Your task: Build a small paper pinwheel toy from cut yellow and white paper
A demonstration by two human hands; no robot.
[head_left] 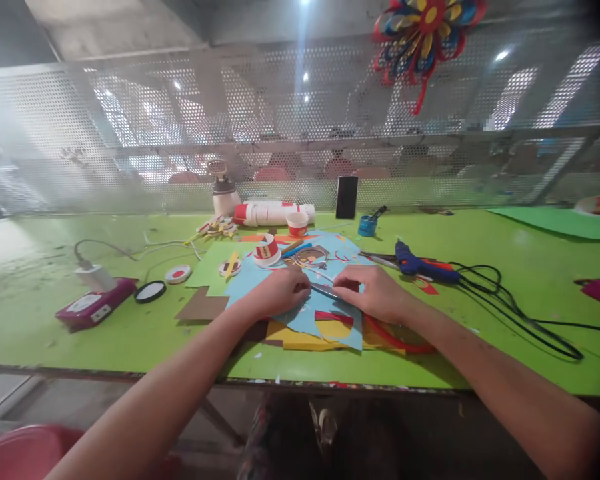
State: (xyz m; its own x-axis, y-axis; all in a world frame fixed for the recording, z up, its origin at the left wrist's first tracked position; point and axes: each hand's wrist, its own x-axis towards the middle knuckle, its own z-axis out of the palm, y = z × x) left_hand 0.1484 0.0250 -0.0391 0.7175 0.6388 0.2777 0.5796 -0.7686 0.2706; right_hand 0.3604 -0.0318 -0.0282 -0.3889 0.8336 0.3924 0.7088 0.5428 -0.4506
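Observation:
Over light blue paper (245, 287), both my hands are at a thin, flat grey-blue strip (323, 290); whether it is metal or paper I cannot tell. My left hand (280, 291) has its fingers curled together at the strip's left end. At the other end, the thumb and fingers of my right hand (375, 291) pinch it. Just beyond my hands lie a wire ring (311, 257) and a blue pen-like stick (296, 249). A red and white paper cup (267, 251) stands behind my left hand. Yellow paper (305, 343) sticks out below the blue sheet.
A blue glue gun (423, 265) with a black cable lies right. To the left is a purple power strip (96, 305) with a white plug. At the back stand a phone (347, 197), a blue jar (367, 227) and a white roll (275, 214), before a perforated screen (260, 113).

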